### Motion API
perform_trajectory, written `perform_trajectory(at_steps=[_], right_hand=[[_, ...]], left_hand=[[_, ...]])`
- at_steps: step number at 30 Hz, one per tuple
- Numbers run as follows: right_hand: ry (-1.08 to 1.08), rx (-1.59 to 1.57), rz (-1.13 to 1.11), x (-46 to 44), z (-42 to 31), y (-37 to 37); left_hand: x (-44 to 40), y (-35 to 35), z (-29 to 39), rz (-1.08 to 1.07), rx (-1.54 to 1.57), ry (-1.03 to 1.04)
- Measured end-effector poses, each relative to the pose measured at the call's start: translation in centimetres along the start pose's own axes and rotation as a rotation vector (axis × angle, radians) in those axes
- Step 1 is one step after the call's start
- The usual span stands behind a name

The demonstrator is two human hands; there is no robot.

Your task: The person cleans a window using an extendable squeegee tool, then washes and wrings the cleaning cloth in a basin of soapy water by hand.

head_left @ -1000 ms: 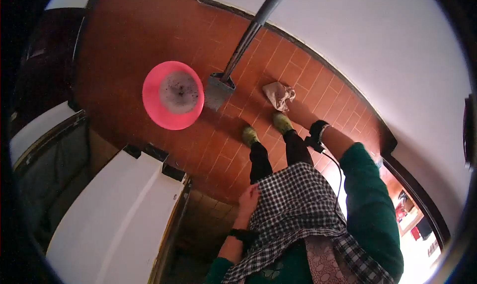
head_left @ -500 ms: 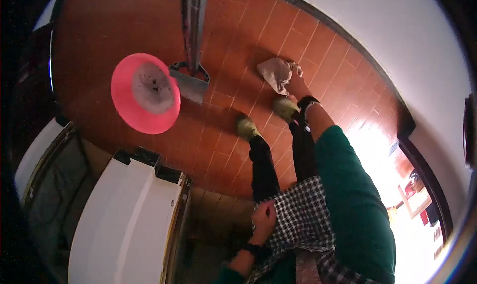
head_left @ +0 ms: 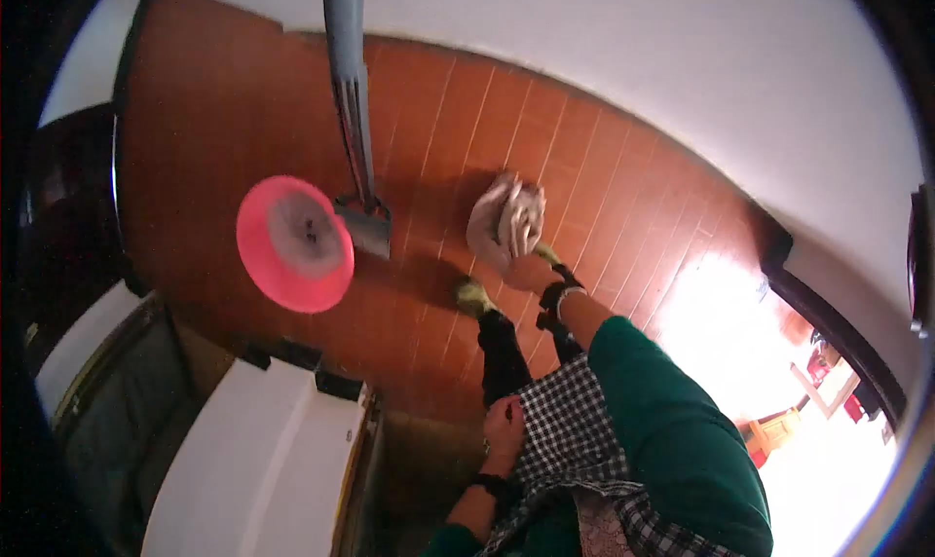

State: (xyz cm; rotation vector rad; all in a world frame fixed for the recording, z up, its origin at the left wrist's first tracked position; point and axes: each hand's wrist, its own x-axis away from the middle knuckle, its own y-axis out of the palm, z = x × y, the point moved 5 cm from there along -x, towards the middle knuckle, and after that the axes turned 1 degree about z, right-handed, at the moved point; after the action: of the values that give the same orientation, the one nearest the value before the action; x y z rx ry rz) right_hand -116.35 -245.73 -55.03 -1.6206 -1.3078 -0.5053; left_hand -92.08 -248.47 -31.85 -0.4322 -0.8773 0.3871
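My right hand (head_left: 533,274) is closed on a bunched beige cloth (head_left: 492,228), held out in front of my feet. Whether the cloth touches the floor I cannot tell. My left hand (head_left: 504,430) is curled against the black-and-white checked apron (head_left: 570,416) over my leg; what its fingers hold, if anything, is hidden. A pink basin (head_left: 255,250) with cloudy grey water and dark specks stands to the left of the cloth. Close beside it is a grey long-handled tool (head_left: 349,90), its scoop-like head, resembling a dustpan, near the basin's rim.
Reddish-brown tiles (head_left: 429,129) cover the floor, bounded by a white wall (head_left: 633,41) with a dark skirting. White furniture (head_left: 263,450) stands at lower left. Bright light comes through a doorway (head_left: 818,352) at right. My shoe (head_left: 474,297) is near the cloth.
The view has tilted, so the floor things sit lower. My right hand and the cloth have shifted left toward the basin, and the cloth looks more bunched. The left hand stays at the apron.
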Motion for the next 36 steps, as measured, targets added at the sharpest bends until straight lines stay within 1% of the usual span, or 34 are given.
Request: perform_trajectory(at_steps=[2,4,5,6,7,8,9,10,11,12,13,14,15,16,17,18,19,20,21,22,23,24,25,26,27,28,30,31,33,34,36], right_hand=[[0.044,0.034,-0.015,3.7,-1.6,-3.1],[0.112,0.062,-0.019,8.1,-2.6,-6.2],[0.159,0.068,-0.018,10.6,-2.6,-7.6],[0.171,-0.027,0.033,12.9,-2.8,-9.0],[0.181,-0.124,0.092,14.9,-2.9,-10.4],[0.187,-0.036,0.042,15.4,-1.7,-9.7],[0.199,0.039,-0.015,16.1,0.3,-9.0],[0.245,0.019,0.059,19.9,0.4,-10.6],[0.296,-0.115,0.174,24.9,-0.3,-12.5],[0.337,-0.254,0.292,29.5,-0.9,-14.4],[0.369,-0.284,0.364,33.4,-1.2,-15.8],[0.342,-0.263,0.468,36.6,-1.7,-16.5],[0.295,-0.226,0.539,38.7,-2.3,-16.4],[0.235,-0.174,0.686,40.2,-2.0,-16.1],[0.154,-0.123,0.813,41.8,-2.9,-16.1],[0.106,-0.188,0.85,43.4,-3.3,-15.3],[0.059,-0.253,0.877,45.8,-5.2,-16.6],[0.093,-0.435,0.867,47.0,-5.9,-17.0],[0.137,-0.615,0.839,47.8,-6.1,-16.9],[0.246,-0.72,0.795,47.9,-5.8,-16.7],[0.356,-0.812,0.74,47.2,-5.4,-16.2],[0.191,-0.952,0.836,43.9,-3.6,-14.3],[0.007,-1.061,0.913,41.9,-3.4,-13.4],[-0.176,-0.922,0.874,41.3,-4.1,-13.7],[-0.01,-0.864,0.736,40.3,-3.8,-13.1],[-0.204,-1.132,0.754,39.7,-5.4,-12.7],[-0.243,-1.076,0.697,38.3,-6.6,-12.7],[-0.254,-1.062,0.658,38.0,-8.0,-12.8],[-0.008,-1.095,0.451,37.5,-11.2,-12.8],[-0.017,-1.072,0.428,37.4,-13.3,-13.1],[0.032,-1.017,0.3,36.6,-18.5,-12.6]], left_hand=[[-0.8,-0.8,0.1,-0.028,-0.043,0.079],[-1.2,-1.2,-0.8,-0.286,0.129,-0.221],[-1.6,-1.8,-0.8,-0.333,0.254,-0.214],[-1.8,-2.7,-0.8,-0.396,0.374,-0.207],[-2.3,-4.8,-1.1,-0.416,0.373,-0.211],[-3.3,-6.3,-0.5,-0.439,0.368,-0.211],[-2.4,-10.1,5.4,-0.28,0.341,-0.007],[-5.5,-10.9,0.1,-0.306,0.156,0.115],[-4.3,-13.7,2.9,-0.224,0.346,0.004],[-5.1,-16.4,2.5,-0.177,0.224,0.17],[-6.1,-18.2,0.8,-0.228,0.175,0.176],[-7.7,-19.9,0.2,-0.251,0.125,0.162],[-9.2,-21.7,0.9,-0.242,0.116,0.18],[-9.7,-23.3,0.9,-0.26,-0.401,0.402],[-9.8,-25.0,-1.0,-0.267,-0.925,0.575],[-10.9,-26.3,-3.1,-0.154,-0.797,0.512],[-11.6,-27.7,-4.6,-0.04,-0.649,0.462],[-11.7,-29.0,-5.2,0.072,-0.494,0.428],[-12.5,-28.7,-5.7,0.009,-0.735,0.413],[-8.8,-29.0,0.4,0.087,-0.249,0.492],[-7.9,-28.5,3.2,0.008,-0.207,0.369],[-6.2,-27.6,6.1,0.028,-0.088,0.236],[-6.9,-26.1,5.1,-0.067,0.112,0.341],[-4.9,-24.3,5.5,-0.171,0.499,0.085],[-2.4,-23.6,9.5,-0.11,0.362,0.318],[-0.6,-22.0,9.9,-0.264,0.578,0.189],[2.9,-19.4,10.0,-0.36,0.546,0.112],[4.2,-20.1,9.6,-0.329,0.566,0.093],[6.9,-19.9,9.7,-0.357,-0.067,0.402],[7.9,-20.4,8.9,-0.335,-0.047,0.388],[9.4,-22.7,4.0,-0.354,-0.116,0.041]])
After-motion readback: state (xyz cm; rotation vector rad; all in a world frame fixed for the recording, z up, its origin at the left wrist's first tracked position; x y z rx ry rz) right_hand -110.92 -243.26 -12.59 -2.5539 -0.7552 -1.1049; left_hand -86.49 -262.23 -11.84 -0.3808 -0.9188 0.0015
